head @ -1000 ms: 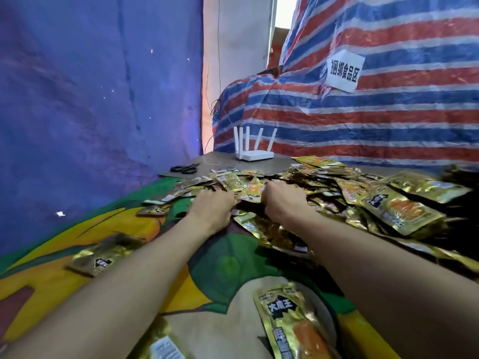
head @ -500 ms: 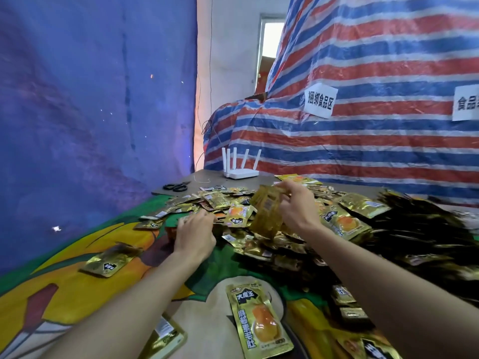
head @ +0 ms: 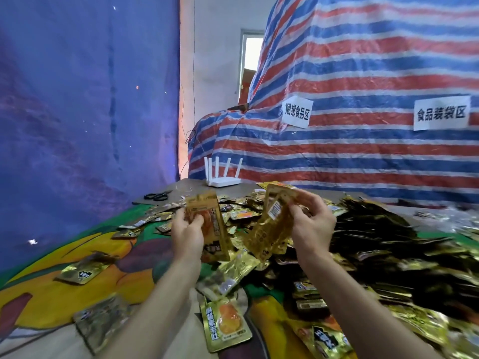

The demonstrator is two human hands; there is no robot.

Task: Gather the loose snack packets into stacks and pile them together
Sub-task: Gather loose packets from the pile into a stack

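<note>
Work is at an early stage. The left hand (head: 188,230) grips a few gold snack packets (head: 210,224) upright above the table. Beside it, the right hand (head: 312,224) pinches another small bunch (head: 270,229). No finished stack is visible. Most packets lie loose in a wide heap (head: 375,237) on the colourful cloth (head: 39,301), with single ones scattered near the person.

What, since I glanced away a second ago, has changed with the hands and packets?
Both hands rose off the heap: the left hand now grips a packet upright, the right hand holds packets, taken up first. Router and scissors stayed put.
</note>
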